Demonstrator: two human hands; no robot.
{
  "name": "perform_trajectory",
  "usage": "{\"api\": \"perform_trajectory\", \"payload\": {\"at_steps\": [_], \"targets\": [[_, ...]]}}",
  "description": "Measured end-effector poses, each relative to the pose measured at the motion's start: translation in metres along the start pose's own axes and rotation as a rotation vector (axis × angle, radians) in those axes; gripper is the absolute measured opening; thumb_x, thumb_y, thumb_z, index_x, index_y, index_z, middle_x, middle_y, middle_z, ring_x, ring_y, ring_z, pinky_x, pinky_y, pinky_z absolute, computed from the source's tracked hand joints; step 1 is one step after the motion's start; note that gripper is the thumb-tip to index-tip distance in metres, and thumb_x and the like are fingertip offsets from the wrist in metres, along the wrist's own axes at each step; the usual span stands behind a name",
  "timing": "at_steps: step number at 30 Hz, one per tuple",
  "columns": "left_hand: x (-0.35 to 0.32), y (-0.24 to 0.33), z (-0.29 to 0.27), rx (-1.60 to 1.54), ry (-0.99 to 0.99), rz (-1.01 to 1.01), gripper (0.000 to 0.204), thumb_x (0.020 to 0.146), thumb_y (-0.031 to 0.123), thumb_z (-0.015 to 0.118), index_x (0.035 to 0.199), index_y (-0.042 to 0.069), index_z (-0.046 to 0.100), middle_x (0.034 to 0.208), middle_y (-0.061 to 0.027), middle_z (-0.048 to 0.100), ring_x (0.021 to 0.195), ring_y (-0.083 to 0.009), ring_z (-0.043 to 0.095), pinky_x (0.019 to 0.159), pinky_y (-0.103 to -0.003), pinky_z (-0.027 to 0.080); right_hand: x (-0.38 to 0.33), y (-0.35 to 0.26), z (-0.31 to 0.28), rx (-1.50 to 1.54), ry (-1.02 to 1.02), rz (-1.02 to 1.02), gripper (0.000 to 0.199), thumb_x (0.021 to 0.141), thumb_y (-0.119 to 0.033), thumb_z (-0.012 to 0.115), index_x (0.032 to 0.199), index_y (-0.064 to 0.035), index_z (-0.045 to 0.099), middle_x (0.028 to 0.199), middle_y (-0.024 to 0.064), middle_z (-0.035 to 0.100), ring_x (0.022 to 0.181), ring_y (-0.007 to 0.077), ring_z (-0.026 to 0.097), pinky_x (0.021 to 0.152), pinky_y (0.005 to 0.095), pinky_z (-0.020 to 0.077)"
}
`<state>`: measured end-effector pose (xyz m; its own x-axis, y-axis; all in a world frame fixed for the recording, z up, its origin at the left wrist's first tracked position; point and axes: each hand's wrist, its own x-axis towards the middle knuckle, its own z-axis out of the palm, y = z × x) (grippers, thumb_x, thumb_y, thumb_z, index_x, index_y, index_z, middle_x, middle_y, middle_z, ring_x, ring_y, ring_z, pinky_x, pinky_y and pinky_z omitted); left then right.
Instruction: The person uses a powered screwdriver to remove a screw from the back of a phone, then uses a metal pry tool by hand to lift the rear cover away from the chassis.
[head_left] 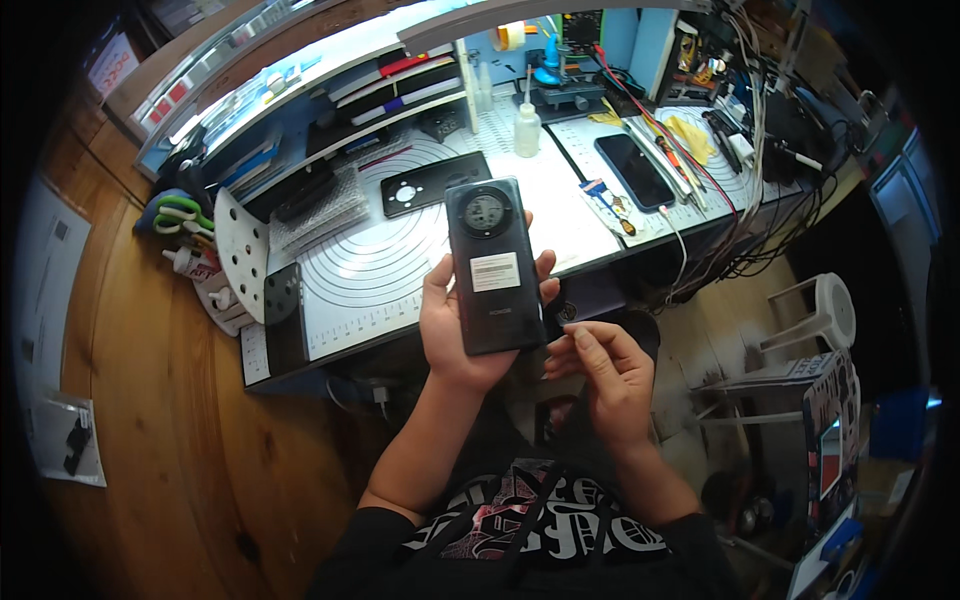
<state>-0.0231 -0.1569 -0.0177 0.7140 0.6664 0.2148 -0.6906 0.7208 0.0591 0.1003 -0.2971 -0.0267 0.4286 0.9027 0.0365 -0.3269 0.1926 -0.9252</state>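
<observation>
A black smartphone (505, 318) lies back side up in my left hand (455, 335), its thumb along one edge and fingertips curled round the other. A round camera ring (485, 210) shows at its top, with a white label (495, 271) below. Close to the phone's lower right corner, my right hand (605, 375) has thumb and fingers drawn together. Whatever they may pinch is too small to make out. Just beyond the phone, a black back panel or case (420, 187) with round openings rests on the bench mat.
The white mat (360, 255) is printed with rings. Farther right are a dropper bottle (527, 130), a second phone (635, 170), tweezers and red cables (650, 120). Bubble wrap (325, 210) and green-handled scissors (182, 215) are on the left. A white stool (830, 310) stands right of the bench.
</observation>
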Motion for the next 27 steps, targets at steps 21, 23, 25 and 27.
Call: {"api": "perform_trajectory", "payload": {"at_steps": [21, 23, 25, 27], "targets": [[-0.005, -0.012, 0.006, 0.349, -0.131, 0.052, 0.08, 0.102, 0.058, 0.035, 0.155, -0.002, 0.026, 0.131, -0.0358, 0.056, 0.109, -0.0421, 0.067, 0.086, -0.045, 0.061, -0.003, -0.005, 0.017, 0.094, -0.029, 0.125, 0.024, 0.103, -0.009, 0.059, 0.119, 0.008, 0.063, 0.098, 0.0161, 0.072, 0.084, 0.019, 0.071, 0.076, 0.0323, 0.0597], [-0.013, -0.003, -0.008, 0.581, -0.03, -0.055, 0.068, 0.103, 0.045, 0.044, 0.148, -0.005, 0.036, 0.125, -0.0324, 0.061, 0.106, -0.0376, 0.069, 0.086, -0.043, 0.061, -0.001, 0.004, 0.015, 0.122, -0.062, 0.143, 0.025, 0.102, -0.009, 0.061, 0.12, 0.0084, 0.062, 0.098, 0.0162, 0.072, 0.083, 0.0192, 0.071, 0.075, 0.0327, 0.0597], [-0.01, -0.009, 0.015, 0.766, -0.012, 0.083, 0.056, 0.101, 0.03, 0.053, 0.142, -0.007, 0.042, 0.122, -0.0302, 0.063, 0.103, -0.0336, 0.07, 0.084, -0.04, 0.06, 0.0, 0.017, 0.011, 0.147, -0.089, 0.13, 0.025, 0.101, -0.009, 0.062, 0.119, 0.0084, 0.062, 0.097, 0.0161, 0.072, 0.082, 0.0192, 0.071, 0.075, 0.0328, 0.0597], [-0.014, -0.006, 0.009, 0.773, -0.082, 0.079, 0.046, 0.102, 0.019, 0.052, 0.14, -0.006, 0.043, 0.124, -0.0286, 0.063, 0.104, -0.0304, 0.069, 0.083, -0.037, 0.06, 0.002, 0.02, 0.013, 0.174, -0.094, 0.129, 0.022, 0.101, -0.007, 0.061, 0.117, 0.0081, 0.063, 0.093, 0.0154, 0.073, 0.079, 0.0192, 0.071, 0.074, 0.0324, 0.0596]]}}
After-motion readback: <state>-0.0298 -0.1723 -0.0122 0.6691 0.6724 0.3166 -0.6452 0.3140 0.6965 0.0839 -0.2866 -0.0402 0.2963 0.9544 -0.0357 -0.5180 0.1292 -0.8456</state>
